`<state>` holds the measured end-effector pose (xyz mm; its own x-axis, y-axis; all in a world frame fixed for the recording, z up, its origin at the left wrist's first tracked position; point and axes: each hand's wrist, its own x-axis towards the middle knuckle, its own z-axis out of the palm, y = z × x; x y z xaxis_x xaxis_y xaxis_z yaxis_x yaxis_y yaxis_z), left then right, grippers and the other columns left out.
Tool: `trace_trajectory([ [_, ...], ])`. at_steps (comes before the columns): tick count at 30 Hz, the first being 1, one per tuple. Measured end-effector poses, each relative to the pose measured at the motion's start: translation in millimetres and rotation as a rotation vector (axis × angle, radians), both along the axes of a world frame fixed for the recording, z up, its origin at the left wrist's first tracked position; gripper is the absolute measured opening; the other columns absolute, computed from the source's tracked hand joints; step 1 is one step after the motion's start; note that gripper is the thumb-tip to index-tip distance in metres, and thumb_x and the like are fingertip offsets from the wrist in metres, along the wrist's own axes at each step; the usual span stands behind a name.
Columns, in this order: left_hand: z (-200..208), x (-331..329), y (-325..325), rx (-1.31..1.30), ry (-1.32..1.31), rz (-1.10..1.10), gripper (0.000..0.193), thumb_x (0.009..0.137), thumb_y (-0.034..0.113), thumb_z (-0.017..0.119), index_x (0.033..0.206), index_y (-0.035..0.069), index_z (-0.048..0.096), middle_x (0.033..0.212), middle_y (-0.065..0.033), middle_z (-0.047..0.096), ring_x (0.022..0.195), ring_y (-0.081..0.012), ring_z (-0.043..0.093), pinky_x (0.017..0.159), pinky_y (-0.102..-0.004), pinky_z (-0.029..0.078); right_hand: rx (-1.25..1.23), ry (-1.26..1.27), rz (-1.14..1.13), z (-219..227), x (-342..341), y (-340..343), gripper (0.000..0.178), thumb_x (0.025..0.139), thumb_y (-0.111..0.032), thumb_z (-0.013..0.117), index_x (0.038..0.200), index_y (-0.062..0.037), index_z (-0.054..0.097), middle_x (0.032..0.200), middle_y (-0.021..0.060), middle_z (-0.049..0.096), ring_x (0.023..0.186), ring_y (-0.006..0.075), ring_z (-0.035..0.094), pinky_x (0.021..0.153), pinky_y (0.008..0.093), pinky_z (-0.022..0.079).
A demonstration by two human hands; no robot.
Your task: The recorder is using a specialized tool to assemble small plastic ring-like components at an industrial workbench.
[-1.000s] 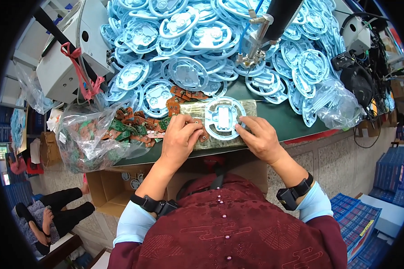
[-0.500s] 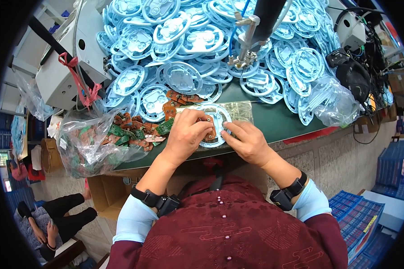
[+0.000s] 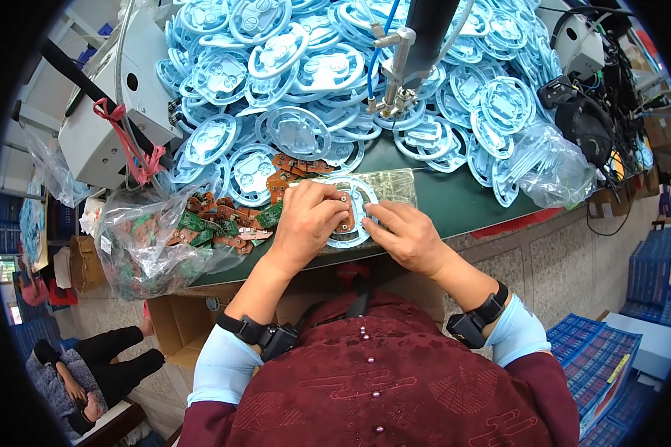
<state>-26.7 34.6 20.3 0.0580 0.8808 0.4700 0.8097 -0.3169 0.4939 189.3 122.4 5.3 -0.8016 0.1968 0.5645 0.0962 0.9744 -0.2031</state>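
A pale blue plastic wheel-shaped shell [image 3: 359,192] lies in front of me on a clear-wrapped pad [image 3: 397,186]. My left hand [image 3: 303,223] pinches a small brown circuit board [image 3: 345,216] at its left side, over the left part of the shell's middle. My right hand [image 3: 406,237] has its thumb and fingertips closed on the shell's right rim. Left of my left hand is a heap of loose circuit boards [image 3: 231,221], green and brown, partly inside a clear plastic bag [image 3: 138,249]. The left fingertips hide part of the board.
A large pile of similar blue shells [image 3: 328,67] covers the back of the green table [image 3: 455,197]. A metal fixture [image 3: 397,78] on a black post hangs over it. Grey machine boxes [image 3: 115,104] stand left and right. A clear bag [image 3: 552,167] lies at right; a seated person [image 3: 74,380] is at lower left.
The brown board has shifted slightly and sits lower and flatter over the shell's middle. Both hands stay close to the shell. The whole view has shifted a little.
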Motion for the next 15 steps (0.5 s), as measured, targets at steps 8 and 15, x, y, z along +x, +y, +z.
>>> trace_trajectory([
  [8, 1.6, 4.0, -6.9, -0.054, -0.042, -0.019, 0.029, 0.077, 0.009, 0.076, 0.105, 0.008, 0.07, 0.111, -0.0078, 0.064, 0.106, -0.029, 0.057, 0.089, -0.0416, 0.04, -0.01, 0.014, -0.058, 10.1, 13.2, 5.3, 0.029, 0.078, -0.009, 0.064, 0.106, -0.0017, 0.064, 0.112, 0.0132, 0.064, 0.097, 0.0301, 0.065, 0.078, 0.0393, 0.054],
  [15, 4.5, 3.3, -20.5, -0.148, 0.045, 0.033, 0.041, 0.074, 0.006, 0.076, 0.114, 0.008, 0.067, 0.123, -0.009, 0.062, 0.118, -0.0338, 0.053, 0.101, -0.0459, 0.038, 0.058, -0.03, -0.778, 24.2, 136.4, 70.7, 0.024, 0.071, 0.003, 0.065, 0.094, -0.0036, 0.058, 0.085, 0.0128, 0.058, 0.081, 0.0326, 0.06, 0.069, 0.0419, 0.049],
])
